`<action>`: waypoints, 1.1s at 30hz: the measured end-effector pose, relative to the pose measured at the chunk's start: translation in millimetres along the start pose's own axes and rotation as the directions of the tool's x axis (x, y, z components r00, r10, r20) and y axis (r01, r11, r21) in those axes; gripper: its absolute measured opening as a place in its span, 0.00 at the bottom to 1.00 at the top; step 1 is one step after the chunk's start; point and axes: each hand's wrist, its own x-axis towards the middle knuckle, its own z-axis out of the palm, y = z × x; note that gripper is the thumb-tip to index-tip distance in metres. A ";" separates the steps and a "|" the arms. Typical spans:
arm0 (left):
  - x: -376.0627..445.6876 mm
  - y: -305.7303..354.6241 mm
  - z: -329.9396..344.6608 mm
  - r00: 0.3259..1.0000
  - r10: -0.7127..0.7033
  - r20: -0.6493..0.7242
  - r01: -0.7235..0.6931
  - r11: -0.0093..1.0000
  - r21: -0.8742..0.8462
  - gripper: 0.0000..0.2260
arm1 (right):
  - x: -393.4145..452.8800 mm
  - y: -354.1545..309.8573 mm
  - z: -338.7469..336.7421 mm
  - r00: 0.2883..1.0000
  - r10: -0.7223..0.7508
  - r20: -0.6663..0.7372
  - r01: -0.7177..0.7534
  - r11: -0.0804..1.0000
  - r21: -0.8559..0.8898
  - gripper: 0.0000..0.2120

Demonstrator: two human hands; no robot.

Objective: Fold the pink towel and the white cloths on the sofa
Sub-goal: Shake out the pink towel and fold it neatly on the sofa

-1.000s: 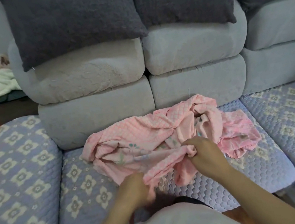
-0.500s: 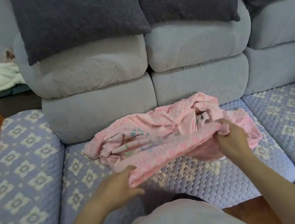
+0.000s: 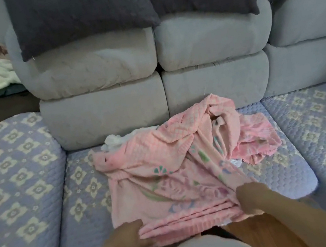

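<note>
Both hands, left hand (image 3: 127,237) and right hand (image 3: 250,197), pinch the pink towel's (image 3: 167,179) near edge on the sofa seat (image 3: 80,181); a white cloth (image 3: 115,141) peeks out behind.

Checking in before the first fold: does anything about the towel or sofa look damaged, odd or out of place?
The pink towel has small dark spots, maybe holes or stains, near its far left corner. White cloths are bunched under its far edge. The left hand and right hand grip its near edge.

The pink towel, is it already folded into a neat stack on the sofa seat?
No, the pink towel lies crumpled and partly spread over the sofa seat, its near edge held by the left hand and right hand.
</note>
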 end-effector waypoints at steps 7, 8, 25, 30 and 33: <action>-29.1 91.7 -226.7 0.745 -0.228 -0.628 0.384 0.915 0.124 0.15 | -75.3 67.6 -166.1 0.758 0.129 -0.640 0.002 0.980 0.200 0.15; -39.7 107.4 -265.8 0.649 -0.233 -0.724 0.384 0.922 0.047 0.14 | -101.2 83.0 -194.0 0.680 0.147 -0.718 0.011 0.977 0.211 0.17; -354.3 310.1 -566.2 -0.162 0.240 -0.957 0.567 0.816 0.108 0.13 | -448.7 254.8 -340.6 -0.399 0.030 -0.917 -0.141 0.986 0.094 0.10; -406.2 347.0 -580.9 -0.412 0.399 -0.819 0.586 0.804 0.097 0.10 | -482.0 272.6 -356.8 -0.654 0.083 -0.752 -0.151 0.960 0.236 0.10; -443.3 365.6 -596.8 -0.476 0.461 -0.749 0.563 0.814 0.143 0.12 | -500.9 296.6 -367.4 -0.723 0.136 -0.677 -0.066 0.962 0.263 0.15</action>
